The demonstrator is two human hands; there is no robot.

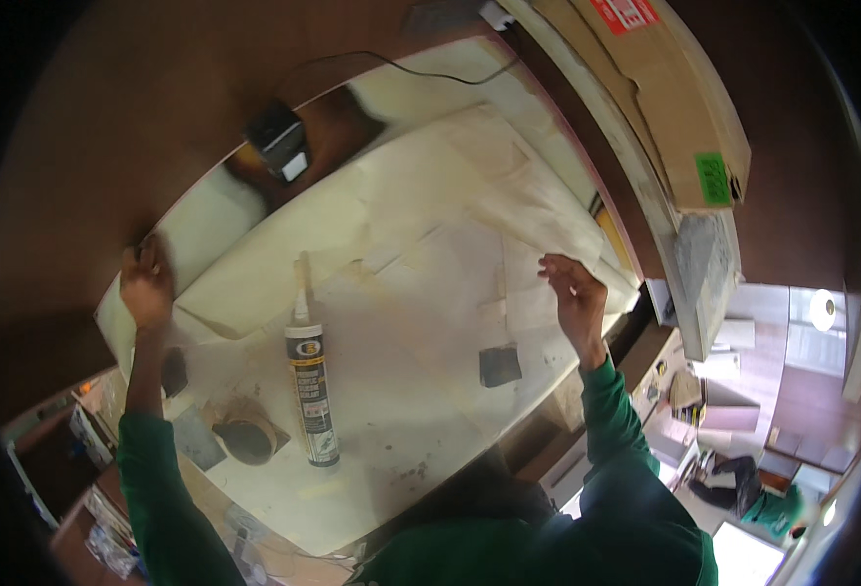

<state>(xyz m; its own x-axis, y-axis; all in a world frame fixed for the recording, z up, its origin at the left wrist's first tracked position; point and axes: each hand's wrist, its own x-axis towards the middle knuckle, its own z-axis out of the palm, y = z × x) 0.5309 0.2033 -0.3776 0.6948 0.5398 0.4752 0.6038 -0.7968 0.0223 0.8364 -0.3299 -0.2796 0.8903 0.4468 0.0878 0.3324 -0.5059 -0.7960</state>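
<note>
A large pale yellow sheet (391, 181), creased and folded over on itself, lies across the light work surface (401, 391). At the surface's left edge, near one end of the sheet, is my left hand (147, 288). Its fingers are curled closed at a small dark spot that I cannot make out. My right hand (577, 298) is over the sheet's right part, thumb and fingers drawn together in a pinch. Whether the sheet's edge is between them is not clear. Between my arms lies a sealant cartridge (311, 396) with its nozzle (302, 288) pointing away from me.
A black square piece (500, 366) and a dark round piece (247, 441) lie on the surface. Beyond the sheet sits a black device (279, 142) near a thin cable (421, 72). A cardboard box (689, 107) stands far right. Another person (772, 510) is at lower right.
</note>
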